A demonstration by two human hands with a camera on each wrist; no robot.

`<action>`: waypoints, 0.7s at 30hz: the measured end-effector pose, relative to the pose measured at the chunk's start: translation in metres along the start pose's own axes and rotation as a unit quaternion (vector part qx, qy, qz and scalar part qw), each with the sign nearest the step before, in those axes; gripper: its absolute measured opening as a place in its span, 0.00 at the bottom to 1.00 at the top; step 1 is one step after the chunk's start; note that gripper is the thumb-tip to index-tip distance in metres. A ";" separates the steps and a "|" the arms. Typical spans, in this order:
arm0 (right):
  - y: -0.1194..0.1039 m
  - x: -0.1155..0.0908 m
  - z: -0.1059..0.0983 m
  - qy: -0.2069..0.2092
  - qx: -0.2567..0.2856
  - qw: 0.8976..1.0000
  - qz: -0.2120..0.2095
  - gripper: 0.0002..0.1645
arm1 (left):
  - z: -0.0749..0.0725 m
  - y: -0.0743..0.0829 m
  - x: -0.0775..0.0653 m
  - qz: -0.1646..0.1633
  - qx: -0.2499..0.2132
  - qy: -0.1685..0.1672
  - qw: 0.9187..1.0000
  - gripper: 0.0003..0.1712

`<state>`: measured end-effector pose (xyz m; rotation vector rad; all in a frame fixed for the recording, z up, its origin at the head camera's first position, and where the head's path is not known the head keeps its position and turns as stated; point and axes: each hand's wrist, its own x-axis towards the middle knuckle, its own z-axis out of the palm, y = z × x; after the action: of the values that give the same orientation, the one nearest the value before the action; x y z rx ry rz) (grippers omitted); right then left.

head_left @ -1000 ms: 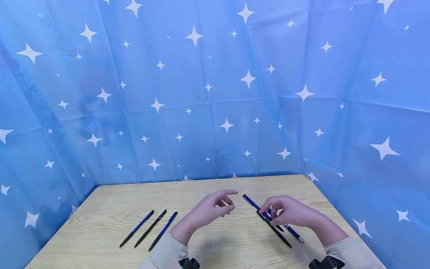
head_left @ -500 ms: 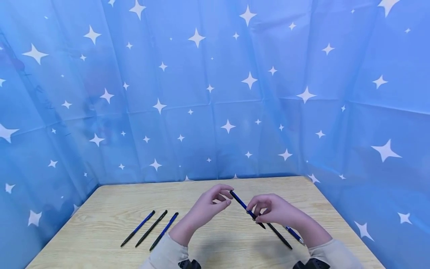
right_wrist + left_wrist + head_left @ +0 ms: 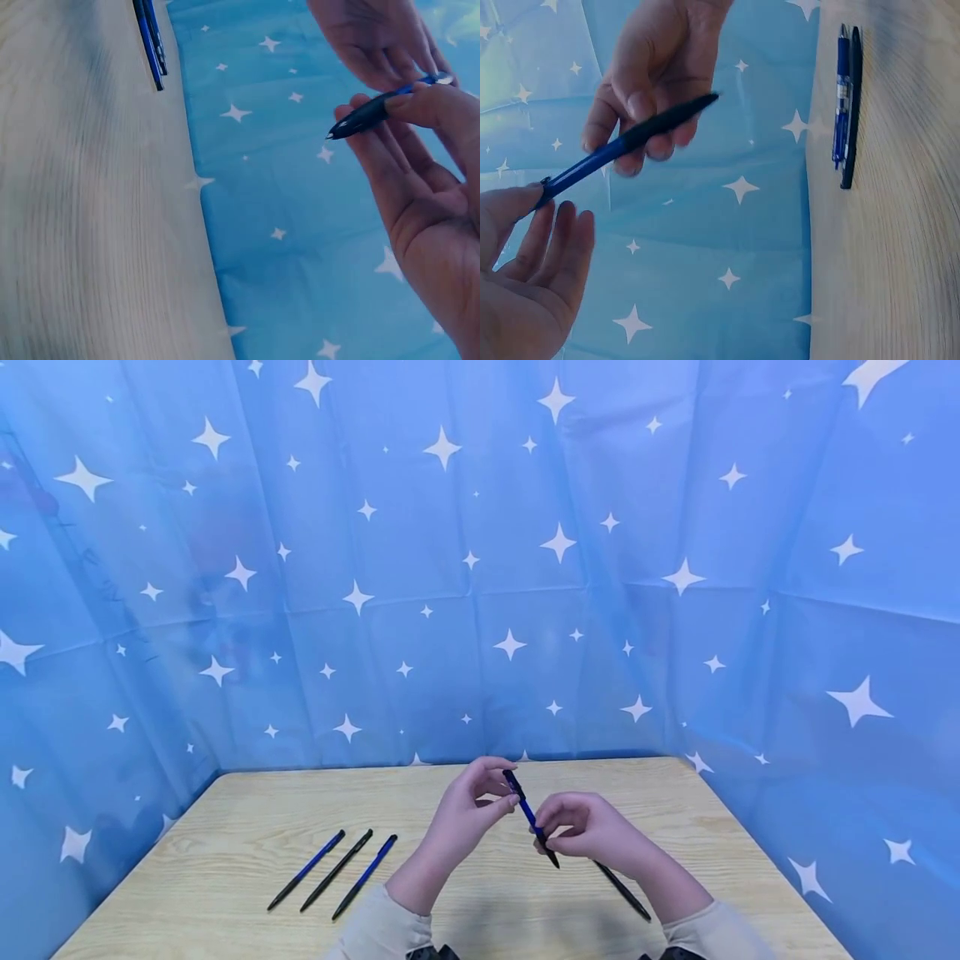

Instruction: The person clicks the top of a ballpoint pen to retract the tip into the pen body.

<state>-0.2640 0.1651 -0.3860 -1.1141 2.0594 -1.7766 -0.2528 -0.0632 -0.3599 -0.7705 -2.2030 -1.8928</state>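
A blue pen with a black grip (image 3: 527,812) is held off the table between both hands, tilted with its tip down and to the right. My left hand (image 3: 467,806) pinches the pen's top end between thumb and fingers. Lower down, my right hand (image 3: 588,828) grips it around the black part, as the right wrist view also shows with the pen's tip (image 3: 337,133) sticking out past the fingers. On the table under the right hand lies a black pen (image 3: 624,892), partly hidden. Beside it in the left wrist view is a blue click pen (image 3: 843,94).
At the left of the wooden table (image 3: 247,818) lie three slanted pens side by side: a blue and black one (image 3: 306,870), a black one (image 3: 337,869) and another blue and black one (image 3: 365,877). A blue star-patterned curtain (image 3: 420,543) stands behind the table.
My right hand has taken the blue pen from the right-hand group and carried it left. The left hand has closed on its top end, and the pen has swung steeper.
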 end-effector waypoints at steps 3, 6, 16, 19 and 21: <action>0.001 0.002 0.004 0.011 0.014 1.000 -0.016 0.11 | 0.002 0.001 0.001 0.008 -0.032 0.013 0.999 0.20; 0.001 0.003 0.006 0.021 0.018 0.999 -0.023 0.11 | 0.002 0.004 0.001 0.015 -0.058 0.021 0.998 0.20; 0.009 0.011 0.019 0.021 0.039 0.998 -0.042 0.15 | 0.003 0.010 0.001 0.001 -0.108 0.036 0.993 0.21; 0.010 0.013 0.023 0.025 0.051 0.998 -0.033 0.14 | 0.002 0.011 0.000 -0.003 -0.107 0.045 0.993 0.21; 0.011 0.014 0.025 0.028 0.053 0.998 -0.030 0.14 | 0.001 0.012 -0.001 -0.005 -0.103 0.047 0.994 0.20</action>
<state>-0.2631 0.1370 -0.3981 -1.1192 1.9548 -1.9432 -0.2465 -0.0612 -0.3501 -0.6849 -1.9822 -2.1383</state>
